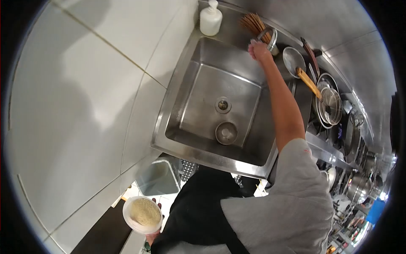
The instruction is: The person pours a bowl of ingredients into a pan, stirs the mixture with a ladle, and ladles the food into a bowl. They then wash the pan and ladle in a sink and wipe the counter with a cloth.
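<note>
My left hand (pixel 153 237), low at the left, is closed around a round white plastic bowl (pixel 128 220). Pale beige grains like uncooked rice (pixel 145 211) lie in the bowl, which is beside the tiled wall and away from the sink. My right arm stretches across the sink's right side, and my right hand (pixel 259 50) is closed at the metal faucet (pixel 274 39) at the back rim. Part of the faucet is hidden behind that hand. Beneath my arm lies the steel sink (pixel 211 84), with a small metal bowl (pixel 226 133) inside near the drain (pixel 223 105).
A white pump bottle (pixel 210 19) stands at the sink's back left corner. Behind the faucet is a bundle of brown bristles (pixel 253 23). Strainers (pixel 330 106) and pans crowd the right side. A grey bin (pixel 158 180) stands below the sink's front left.
</note>
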The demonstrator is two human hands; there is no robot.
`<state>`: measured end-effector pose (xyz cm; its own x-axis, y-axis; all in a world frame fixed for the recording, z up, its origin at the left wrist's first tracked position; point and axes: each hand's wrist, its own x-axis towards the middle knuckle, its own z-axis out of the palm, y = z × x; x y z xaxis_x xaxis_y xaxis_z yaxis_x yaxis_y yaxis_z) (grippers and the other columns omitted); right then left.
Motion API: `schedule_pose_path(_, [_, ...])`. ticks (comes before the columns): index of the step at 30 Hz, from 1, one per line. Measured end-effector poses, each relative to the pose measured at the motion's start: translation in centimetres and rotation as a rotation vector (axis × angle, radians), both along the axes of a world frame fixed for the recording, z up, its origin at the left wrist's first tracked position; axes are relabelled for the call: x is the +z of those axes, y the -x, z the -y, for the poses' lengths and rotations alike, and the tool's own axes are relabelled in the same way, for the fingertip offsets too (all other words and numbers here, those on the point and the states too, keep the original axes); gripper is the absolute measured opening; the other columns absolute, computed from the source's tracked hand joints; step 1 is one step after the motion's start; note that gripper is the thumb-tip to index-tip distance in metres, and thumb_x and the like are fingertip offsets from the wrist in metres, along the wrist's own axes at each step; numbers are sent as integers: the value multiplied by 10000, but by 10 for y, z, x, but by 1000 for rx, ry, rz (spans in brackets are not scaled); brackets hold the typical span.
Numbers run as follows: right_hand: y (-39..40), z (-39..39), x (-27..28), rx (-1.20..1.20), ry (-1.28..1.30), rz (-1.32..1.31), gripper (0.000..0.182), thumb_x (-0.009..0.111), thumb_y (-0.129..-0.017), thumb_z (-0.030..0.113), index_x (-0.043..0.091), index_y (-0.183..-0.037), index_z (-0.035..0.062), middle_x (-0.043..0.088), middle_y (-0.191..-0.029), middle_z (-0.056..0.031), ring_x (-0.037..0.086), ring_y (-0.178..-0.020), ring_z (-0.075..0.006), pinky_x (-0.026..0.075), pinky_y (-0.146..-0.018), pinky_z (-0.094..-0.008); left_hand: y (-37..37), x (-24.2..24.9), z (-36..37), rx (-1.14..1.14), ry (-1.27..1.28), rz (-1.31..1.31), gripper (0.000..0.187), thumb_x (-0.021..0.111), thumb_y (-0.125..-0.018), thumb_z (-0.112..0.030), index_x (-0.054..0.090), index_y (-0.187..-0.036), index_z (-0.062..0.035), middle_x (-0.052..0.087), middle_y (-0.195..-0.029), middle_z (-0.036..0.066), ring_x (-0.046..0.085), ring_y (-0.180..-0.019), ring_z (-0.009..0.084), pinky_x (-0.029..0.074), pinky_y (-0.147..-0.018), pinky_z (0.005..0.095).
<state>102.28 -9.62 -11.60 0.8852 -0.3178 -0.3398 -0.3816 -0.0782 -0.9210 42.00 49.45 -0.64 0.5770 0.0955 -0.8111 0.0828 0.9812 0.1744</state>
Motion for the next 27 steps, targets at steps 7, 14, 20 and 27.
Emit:
schedule_pose_path(7, [83, -6, 16, 21, -539, 49, 214, 740, -979, 279, 628, -948, 99, 606, -787, 0, 525, -632, -116, 438, -584, -282, -42, 9, 22, -161, -127, 9, 739, 481, -994, -680, 491, -1522, -164, 587, -1409, 276, 643, -1190, 485, 620, -882, 596])
schedule_pose_path(14, [54, 3, -10, 30, -627, 56, 178, 723, -982, 279, 655, -970, 115, 652, -819, -27, 570, -689, -150, 473, -642, -342, -38, -19, 15, -342, -415, 13, 705, 494, -1008, -643, 487, -1522, -160, 586, -1421, 264, 634, -1214, 477, 612, -907, 594])
schedule_pose_path(20, [31, -19, 17, -51, 913, 691, 173, 664, -969, 232, 730, -1062, 101, 750, -1002, -145, 696, -884, -342, 544, -844, -439, -56, 12, 26, -354, -229, -82, 716, 505, -995, -651, 485, -1520, -165, 590, -1422, 235, 632, -1224, 448, 580, -953, 610])
schedule_pose_path(27, [75, -26, -23, 74, 910, 154, 481, 631, -984, 295, 560, -1438, 154, 627, -1365, -180, 656, -1166, -393, 540, -972, -498, -35, -15, 4, -631, -476, -93, 842, 443, -963, -745, 415, -1570, -163, 539, -1504, 149, 541, -1344, 423, 452, -1021, 758])
